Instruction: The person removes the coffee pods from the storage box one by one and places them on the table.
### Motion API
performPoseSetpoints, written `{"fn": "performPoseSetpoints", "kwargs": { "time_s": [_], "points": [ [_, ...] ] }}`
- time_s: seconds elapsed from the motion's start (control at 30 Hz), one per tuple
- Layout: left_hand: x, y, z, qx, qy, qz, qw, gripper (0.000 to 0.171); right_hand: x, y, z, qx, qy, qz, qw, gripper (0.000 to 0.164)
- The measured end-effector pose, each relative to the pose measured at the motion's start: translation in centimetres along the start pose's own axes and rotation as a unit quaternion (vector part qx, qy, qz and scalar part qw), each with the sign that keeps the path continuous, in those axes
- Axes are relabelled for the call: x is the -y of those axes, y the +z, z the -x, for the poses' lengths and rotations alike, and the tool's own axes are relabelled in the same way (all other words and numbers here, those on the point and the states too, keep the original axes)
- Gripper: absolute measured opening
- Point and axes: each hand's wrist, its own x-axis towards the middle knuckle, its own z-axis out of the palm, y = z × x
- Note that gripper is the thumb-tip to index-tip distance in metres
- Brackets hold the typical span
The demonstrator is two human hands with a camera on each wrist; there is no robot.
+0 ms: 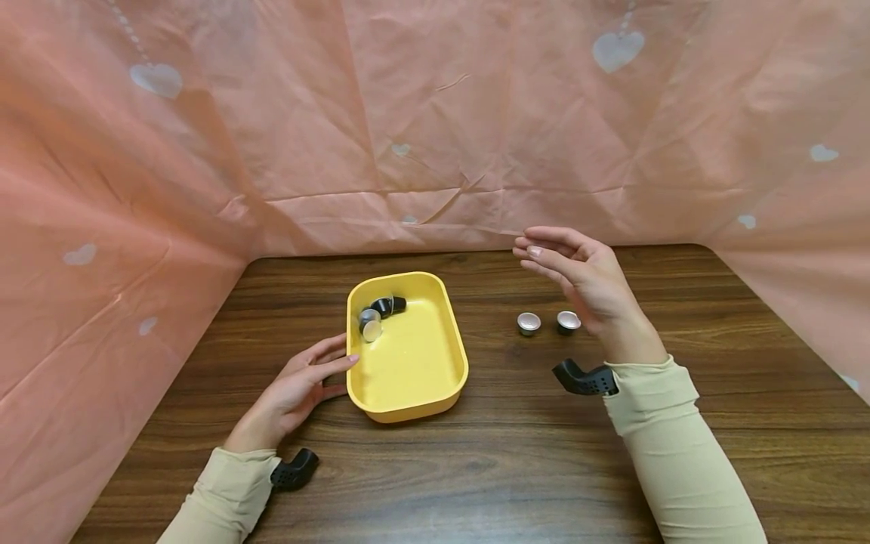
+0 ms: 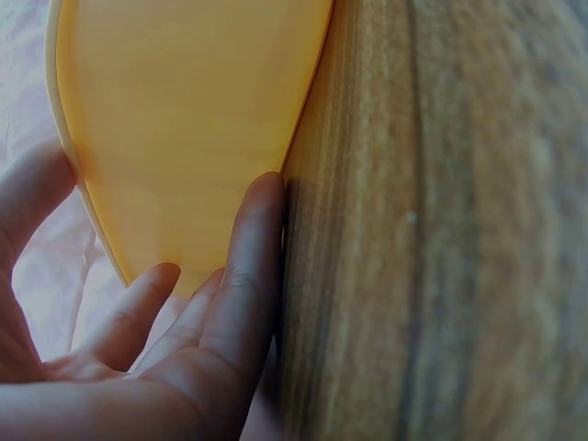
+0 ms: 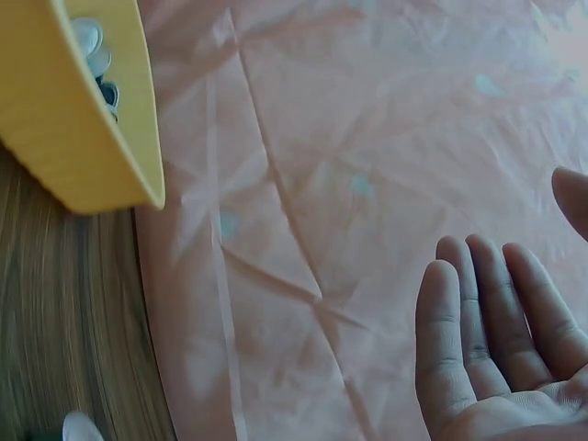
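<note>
On the left, a yellow tray (image 1: pixel 408 370) with rounded corners holds several coffee capsules (image 1: pixel 371 330), dark and silvery, gathered near its far left corner. My left hand (image 1: pixel 299 389) holds the tray's left side, with the thumb at the rim and the other fingers along the outer wall. To the right of the tray, my right hand (image 1: pixel 587 279) is raised over the table with its fingers extended and nothing in them. Below it stand two more capsules, one (image 1: pixel 529 324) nearer the tray and another (image 1: pixel 568 323) beside the wrist, pale lids up.
The wooden table (image 1: pixel 476 468) has rounded far corners. Pink cloth (image 1: pixel 442 113) with pale hearts hangs behind it and along both sides. Each wrist carries a black camera mount, one on the left (image 1: pixel 295 470) and one on the right (image 1: pixel 584 378).
</note>
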Motion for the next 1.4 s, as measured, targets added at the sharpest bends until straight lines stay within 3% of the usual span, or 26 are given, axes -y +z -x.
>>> {"fn": "performPoseSetpoints", "kwargs": {
  "time_s": [0.53, 0.8, 1.07, 1.4],
  "points": [
    [0.3, 0.7, 0.0, -0.001, -0.002, 0.007, 1.0, 0.07, -2.6, 3.9, -2.1, -0.019, 0.044, 0.025, 0.999, 0.025],
    [0.9, 0.9, 0.2, -0.002, -0.006, 0.001, 1.0, 0.071, -4.2, 4.2, -1.9, -0.011, 0.058, 0.047, 0.997, 0.031],
    [1.6, 1.1, -0.4, -0.006, -0.002, 0.009, 0.9999, 0.071, -5.4, 4.0, -2.4, -0.008, 0.065, 0.051, 0.997, 0.034],
    [1.9, 1.4, -1.4, -0.014, 0.015, 0.02, 0.9996, 0.07, -7.1, 6.7, -4.4, 0.007, 0.061, 0.048, 0.997, 0.034]
  ]
}}
